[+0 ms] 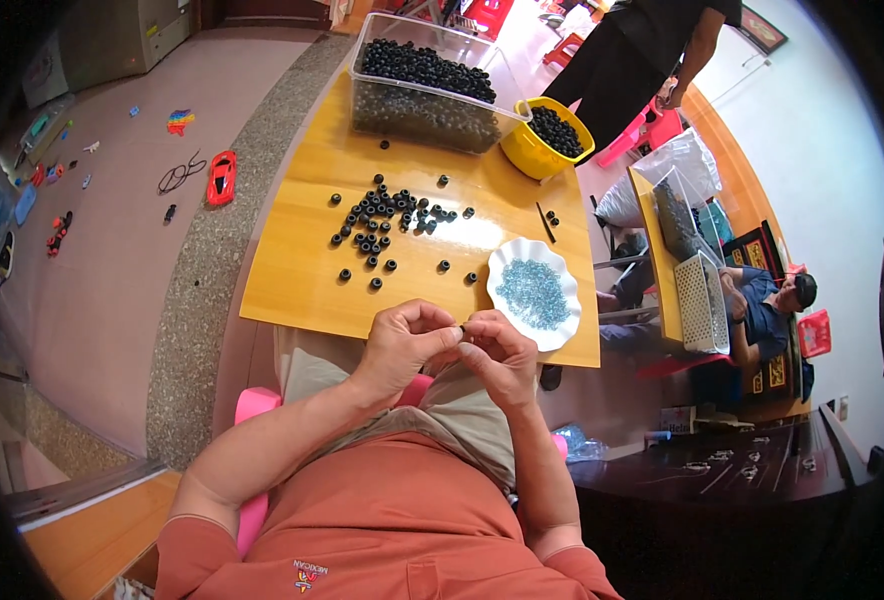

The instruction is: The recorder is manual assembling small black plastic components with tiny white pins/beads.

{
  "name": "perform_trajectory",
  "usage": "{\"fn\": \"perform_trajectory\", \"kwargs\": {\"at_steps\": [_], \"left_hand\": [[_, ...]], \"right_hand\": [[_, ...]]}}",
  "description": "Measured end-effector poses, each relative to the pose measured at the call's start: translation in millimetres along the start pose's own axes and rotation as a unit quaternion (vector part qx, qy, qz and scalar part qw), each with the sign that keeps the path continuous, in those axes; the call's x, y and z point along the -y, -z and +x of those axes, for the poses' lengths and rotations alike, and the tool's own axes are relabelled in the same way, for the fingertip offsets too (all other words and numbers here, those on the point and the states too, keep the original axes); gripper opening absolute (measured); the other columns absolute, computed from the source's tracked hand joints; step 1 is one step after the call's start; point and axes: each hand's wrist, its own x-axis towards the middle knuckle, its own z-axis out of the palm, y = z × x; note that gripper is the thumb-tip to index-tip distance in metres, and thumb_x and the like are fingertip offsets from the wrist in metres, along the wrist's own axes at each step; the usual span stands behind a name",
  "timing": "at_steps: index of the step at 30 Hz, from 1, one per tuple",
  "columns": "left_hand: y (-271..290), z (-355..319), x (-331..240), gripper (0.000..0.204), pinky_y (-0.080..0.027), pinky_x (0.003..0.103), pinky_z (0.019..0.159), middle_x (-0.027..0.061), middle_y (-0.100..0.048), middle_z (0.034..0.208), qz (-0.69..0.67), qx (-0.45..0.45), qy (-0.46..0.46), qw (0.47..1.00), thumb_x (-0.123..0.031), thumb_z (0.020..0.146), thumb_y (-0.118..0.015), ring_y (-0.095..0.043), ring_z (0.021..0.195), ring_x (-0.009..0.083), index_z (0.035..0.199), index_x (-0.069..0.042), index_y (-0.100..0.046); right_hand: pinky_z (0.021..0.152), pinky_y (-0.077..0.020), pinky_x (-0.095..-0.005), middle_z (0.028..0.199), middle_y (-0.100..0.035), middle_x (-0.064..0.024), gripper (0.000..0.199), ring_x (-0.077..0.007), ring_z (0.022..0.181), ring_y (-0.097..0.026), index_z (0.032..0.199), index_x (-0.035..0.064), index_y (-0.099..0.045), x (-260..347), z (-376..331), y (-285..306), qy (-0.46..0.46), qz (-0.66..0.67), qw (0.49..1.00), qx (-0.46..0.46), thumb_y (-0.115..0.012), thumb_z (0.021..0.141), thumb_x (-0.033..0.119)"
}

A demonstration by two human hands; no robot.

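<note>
My left hand (pixel 408 343) and my right hand (pixel 501 356) meet over the table's near edge, fingertips pinched together. Between them is a small black piece (pixel 463 328), mostly covered by the fingers; its kind is hard to make out. Beyond the hands, several small round black parts with holes (pixel 372 215) lie loosely spread on the table. Close to my right hand stands a white scalloped plate (pixel 493 262) holding a pile of small clear bluish pieces (pixel 534 292).
On the wooden table (pixel 297 270) stand a clear bin (pixel 382 125) and a yellow basin (pixel 528 155), both filled with black parts. A thin dark stick (pixel 546 223) lies at right. One person (pixel 642 50) stands beyond; another (pixel 767 310) sits at a side table. A red toy car (pixel 221 178) is on the floor.
</note>
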Motion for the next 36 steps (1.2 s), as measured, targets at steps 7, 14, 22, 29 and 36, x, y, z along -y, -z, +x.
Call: {"fn": "perform_trajectory", "kwargs": {"at_steps": [7, 14, 22, 29, 36], "left_hand": [[2.5, 1.2, 5.5, 0.011, -0.058, 0.028, 0.075, 0.0096, -0.068, 0.091, -0.011, -0.001, 0.0, 1.0, -0.001, 0.087, -0.065, -0.068, 0.084, 0.0159, 0.096, 0.0, -0.06], [0.2, -1.7, 8.4, 0.01, -0.057, 0.027, 0.074, 0.0083, -0.068, 0.091, -0.012, -0.026, -0.002, 1.0, 0.0, 0.086, -0.065, -0.067, 0.083, 0.0141, 0.094, -0.001, -0.06], [-2.8, -2.1, 10.5, 0.009, -0.05, 0.02, 0.06, 0.004, -0.066, 0.082, -0.036, -0.034, -0.011, 0.999, -0.004, 0.086, -0.067, -0.06, 0.07, 0.0072, 0.093, 0.0, -0.063], [-2.4, -2.5, 15.3, 0.011, -0.051, 0.021, 0.061, 0.0029, -0.066, 0.083, -0.01, -0.04, -0.011, 0.999, -0.007, 0.088, -0.067, -0.06, 0.07, 0.0064, 0.095, 0.001, -0.065], [-3.3, -1.9, 13.7, 0.015, -0.056, 0.026, 0.074, 0.007, -0.067, 0.088, -0.026, -0.03, -0.002, 0.999, -0.008, 0.09, -0.065, -0.065, 0.08, 0.0122, 0.101, 0.002, -0.064]], "right_hand": [[0.07, -0.0506, -0.0237, 0.102, -0.056, -0.0098, 0.031, -0.0132, 0.085, -0.059, 0.105, -0.003, -0.062, -4.3, -2.2, -8.0, 0.054, -0.11, 0.992, -0.024, -0.073, 0.076, -0.006], [0.065, -0.0502, -0.0248, 0.095, -0.06, -0.0108, 0.036, -0.0148, 0.075, -0.06, 0.104, -0.0011, -0.063, -11.4, -3.9, -14.6, 0.097, -0.203, 0.972, -0.061, -0.075, 0.07, -0.005], [0.062, -0.0528, -0.0298, 0.092, -0.061, -0.0138, 0.033, -0.0216, 0.073, -0.064, 0.1, -0.0016, -0.063, -7.7, -3.2, -23.7, 0.187, -0.342, 0.914, -0.112, -0.075, 0.069, -0.003], [0.061, -0.0534, -0.0331, 0.089, -0.061, -0.0152, 0.032, -0.0269, 0.072, -0.064, 0.097, -0.0011, -0.063, -8.5, -1.3, -23.3, 0.249, -0.418, 0.865, -0.123, -0.075, 0.067, -0.002], [0.062, -0.0523, -0.0309, 0.089, -0.062, -0.0133, 0.032, -0.0227, 0.072, -0.064, 0.095, -0.0012, -0.063, -8.3, 0.9, -16.5, 0.217, -0.382, 0.889, -0.129, -0.079, 0.067, -0.001]]}}
